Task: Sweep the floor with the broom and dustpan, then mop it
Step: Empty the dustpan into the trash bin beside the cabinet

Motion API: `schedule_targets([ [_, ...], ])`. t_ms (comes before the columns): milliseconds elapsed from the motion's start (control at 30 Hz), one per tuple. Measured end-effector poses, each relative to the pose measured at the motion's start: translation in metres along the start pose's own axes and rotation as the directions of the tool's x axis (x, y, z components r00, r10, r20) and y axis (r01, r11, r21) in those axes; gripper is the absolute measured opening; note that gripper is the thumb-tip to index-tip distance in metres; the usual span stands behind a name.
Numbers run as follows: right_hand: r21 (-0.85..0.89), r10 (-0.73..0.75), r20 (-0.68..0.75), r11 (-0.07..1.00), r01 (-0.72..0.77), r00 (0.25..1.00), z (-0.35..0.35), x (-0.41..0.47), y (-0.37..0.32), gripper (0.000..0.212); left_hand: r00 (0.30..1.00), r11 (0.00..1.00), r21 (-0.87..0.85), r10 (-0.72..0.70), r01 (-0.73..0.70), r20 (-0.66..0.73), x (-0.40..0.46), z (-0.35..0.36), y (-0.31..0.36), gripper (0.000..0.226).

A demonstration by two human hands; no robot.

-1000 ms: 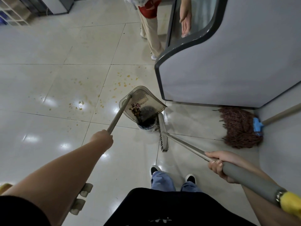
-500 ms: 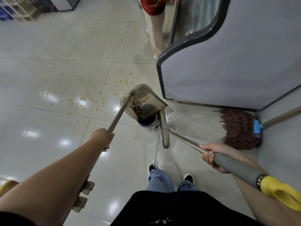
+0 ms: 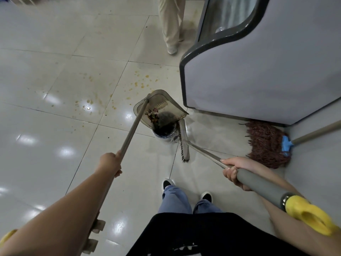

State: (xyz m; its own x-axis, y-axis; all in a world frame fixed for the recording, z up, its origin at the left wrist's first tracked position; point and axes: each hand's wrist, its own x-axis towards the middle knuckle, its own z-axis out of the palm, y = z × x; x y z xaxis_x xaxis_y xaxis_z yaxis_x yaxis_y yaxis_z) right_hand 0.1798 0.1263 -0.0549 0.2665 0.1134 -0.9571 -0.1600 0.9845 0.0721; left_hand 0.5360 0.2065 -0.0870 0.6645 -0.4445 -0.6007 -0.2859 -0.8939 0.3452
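Note:
My left hand (image 3: 109, 164) grips the long metal handle of a translucent grey dustpan (image 3: 164, 103), which is tilted over a small white bin (image 3: 165, 136); leaves and dark debris lie in the pan above the bin. My right hand (image 3: 233, 169) grips the grey padded handle of the broom, which ends in a yellow cap. The broom head (image 3: 184, 141) stands on the floor just right of the bin. A maroon string mop (image 3: 265, 145) with a blue clamp lies on the floor to the right, its pole leaning away.
A large grey display cabinet (image 3: 258, 71) fills the upper right, its corner close to the dustpan. Another person's legs (image 3: 170, 24) stand beside it at the top. Orange-brown spots (image 3: 140, 84) stain the tiles beyond the dustpan. My feet (image 3: 168, 183) are below.
The dustpan stays tilted over the bin and the broom head stays beside it. The view has shifted slightly. The other person has stepped further up the frame.

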Motion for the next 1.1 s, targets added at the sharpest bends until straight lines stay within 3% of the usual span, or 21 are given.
schedule_targets([
  [167,0.032,-0.006,-0.027,0.999,0.007,1.0,-0.003,0.003,0.0,0.064,0.998,0.978,-0.21,-0.005,0.017,0.057,0.001,0.001,-0.006,0.042],
  [333,-0.017,0.048,-0.011,0.999,-0.048,0.999,-0.007,0.009,-0.001,0.064,0.976,0.928,-0.352,-0.045,0.119,0.212,0.005,-0.009,-0.007,0.037],
  [533,0.094,0.005,-0.008,0.996,-0.005,1.0,-0.014,0.012,-0.001,0.06,0.87,0.83,-0.415,-0.156,0.372,0.467,0.011,-0.012,-0.016,0.036],
  [667,0.079,0.022,-0.024,0.997,-0.02,0.999,-0.015,0.013,-0.001,0.062,0.818,0.797,-0.41,-0.173,0.444,0.549,0.015,-0.015,-0.017,0.038],
  [833,0.046,0.049,-0.026,0.998,-0.048,0.998,-0.017,0.014,-0.004,0.062,0.764,0.612,-0.546,-0.155,0.572,0.627,0.015,-0.013,-0.018,0.035],
  [933,0.044,0.041,-0.039,0.998,-0.039,0.998,-0.014,0.014,-0.006,0.062,0.709,0.653,-0.47,-0.148,0.593,0.689,0.017,-0.013,-0.017,0.038],
  [1100,0.048,0.037,-0.043,0.998,-0.035,0.998,-0.009,0.009,-0.006,0.063,0.749,0.702,-0.431,-0.221,0.567,0.624,0.012,-0.016,-0.008,0.051],
])
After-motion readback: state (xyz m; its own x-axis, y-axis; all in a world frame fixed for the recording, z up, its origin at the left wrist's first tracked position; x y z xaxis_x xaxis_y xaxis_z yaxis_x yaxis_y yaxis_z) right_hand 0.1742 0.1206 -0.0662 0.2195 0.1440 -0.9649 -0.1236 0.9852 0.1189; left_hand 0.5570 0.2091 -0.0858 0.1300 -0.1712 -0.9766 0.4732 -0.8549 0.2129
